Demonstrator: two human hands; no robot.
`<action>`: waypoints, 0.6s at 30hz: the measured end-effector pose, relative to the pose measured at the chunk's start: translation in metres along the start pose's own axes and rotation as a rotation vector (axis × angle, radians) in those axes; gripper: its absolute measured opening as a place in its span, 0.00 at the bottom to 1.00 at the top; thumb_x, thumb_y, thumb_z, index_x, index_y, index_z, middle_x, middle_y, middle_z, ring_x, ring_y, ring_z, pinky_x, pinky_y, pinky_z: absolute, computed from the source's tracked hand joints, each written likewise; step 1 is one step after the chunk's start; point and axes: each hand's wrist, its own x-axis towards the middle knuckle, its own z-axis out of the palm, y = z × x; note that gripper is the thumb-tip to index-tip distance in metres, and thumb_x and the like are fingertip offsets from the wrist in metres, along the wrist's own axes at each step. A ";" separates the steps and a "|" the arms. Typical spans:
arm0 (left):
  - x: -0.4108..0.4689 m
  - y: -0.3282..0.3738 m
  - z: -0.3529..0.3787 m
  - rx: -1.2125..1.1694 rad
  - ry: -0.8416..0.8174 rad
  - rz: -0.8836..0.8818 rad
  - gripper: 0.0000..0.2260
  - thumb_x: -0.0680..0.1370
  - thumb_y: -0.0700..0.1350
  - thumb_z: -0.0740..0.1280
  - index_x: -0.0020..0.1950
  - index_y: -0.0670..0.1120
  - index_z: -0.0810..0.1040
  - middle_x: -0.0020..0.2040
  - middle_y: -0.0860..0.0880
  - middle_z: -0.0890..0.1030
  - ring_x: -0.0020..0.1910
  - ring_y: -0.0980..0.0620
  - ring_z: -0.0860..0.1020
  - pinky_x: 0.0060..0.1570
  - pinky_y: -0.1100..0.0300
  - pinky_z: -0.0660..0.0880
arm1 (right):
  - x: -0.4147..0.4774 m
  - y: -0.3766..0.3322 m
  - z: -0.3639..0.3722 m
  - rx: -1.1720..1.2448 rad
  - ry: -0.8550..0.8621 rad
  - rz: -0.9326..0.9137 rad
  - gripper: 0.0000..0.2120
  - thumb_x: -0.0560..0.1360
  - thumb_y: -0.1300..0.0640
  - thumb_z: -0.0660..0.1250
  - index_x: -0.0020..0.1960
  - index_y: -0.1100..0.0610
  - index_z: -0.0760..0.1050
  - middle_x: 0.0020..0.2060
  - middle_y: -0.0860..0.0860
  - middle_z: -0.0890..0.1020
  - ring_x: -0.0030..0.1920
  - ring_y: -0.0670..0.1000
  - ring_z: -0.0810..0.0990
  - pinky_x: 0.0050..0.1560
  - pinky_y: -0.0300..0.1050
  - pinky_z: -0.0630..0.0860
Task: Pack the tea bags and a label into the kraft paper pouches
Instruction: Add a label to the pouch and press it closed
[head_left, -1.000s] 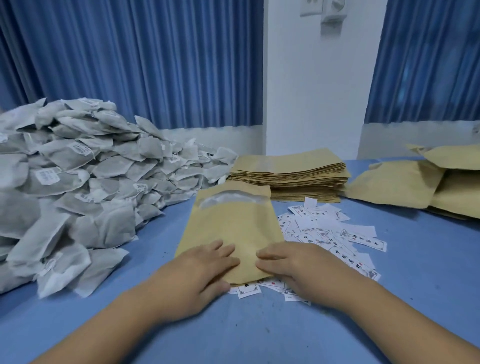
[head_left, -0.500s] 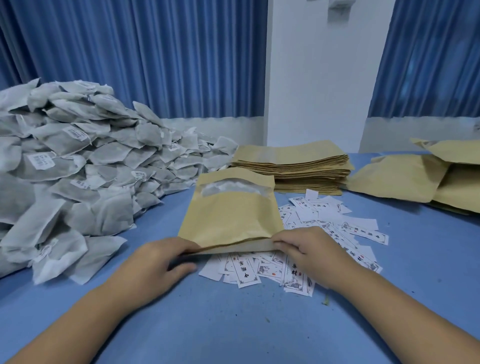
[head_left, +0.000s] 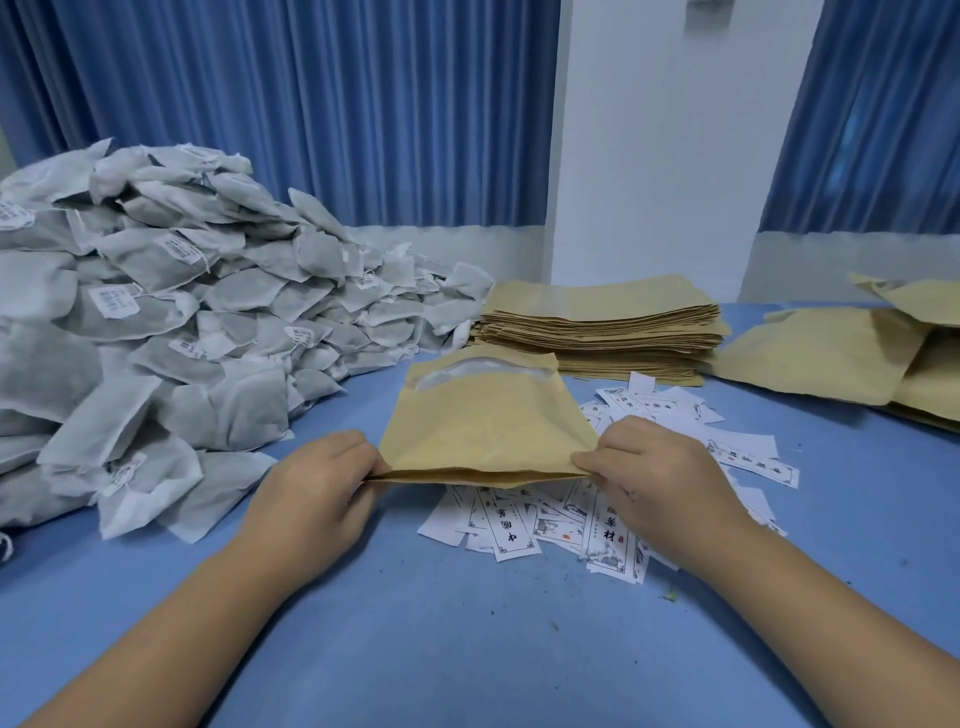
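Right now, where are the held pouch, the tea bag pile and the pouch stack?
held pouch (head_left: 488, 421), head view, centre of its front face.
tea bag pile (head_left: 156, 312), head view, a bag in mid-pile.
pouch stack (head_left: 597, 299), head view, its top sheet.

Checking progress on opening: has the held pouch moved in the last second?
Yes. The near edge of the kraft pouch has lifted off the loose labels it covered; left hand and right hand pinch its corners.

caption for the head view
Left hand and right hand pinch a tan kraft paper pouch by its near edge over white printed labels
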 end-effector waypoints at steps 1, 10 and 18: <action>0.002 0.002 0.000 0.031 -0.018 0.030 0.03 0.69 0.39 0.65 0.39 0.44 0.79 0.36 0.51 0.76 0.34 0.47 0.76 0.29 0.52 0.74 | 0.000 0.000 0.000 0.004 -0.002 0.009 0.12 0.60 0.74 0.77 0.40 0.62 0.84 0.30 0.53 0.79 0.31 0.57 0.79 0.22 0.49 0.75; 0.007 0.013 0.003 0.102 -0.045 0.053 0.12 0.61 0.32 0.78 0.32 0.44 0.77 0.31 0.52 0.75 0.29 0.48 0.76 0.25 0.64 0.61 | 0.003 -0.005 0.000 -0.035 -0.127 -0.023 0.12 0.62 0.67 0.76 0.45 0.59 0.82 0.36 0.52 0.80 0.35 0.56 0.79 0.34 0.45 0.76; 0.014 0.029 0.004 0.182 -0.071 0.120 0.12 0.61 0.39 0.79 0.36 0.45 0.78 0.35 0.49 0.77 0.29 0.44 0.74 0.27 0.57 0.65 | 0.004 -0.013 0.010 -0.070 -0.018 -0.043 0.12 0.56 0.73 0.77 0.33 0.61 0.80 0.28 0.53 0.76 0.28 0.56 0.75 0.25 0.44 0.73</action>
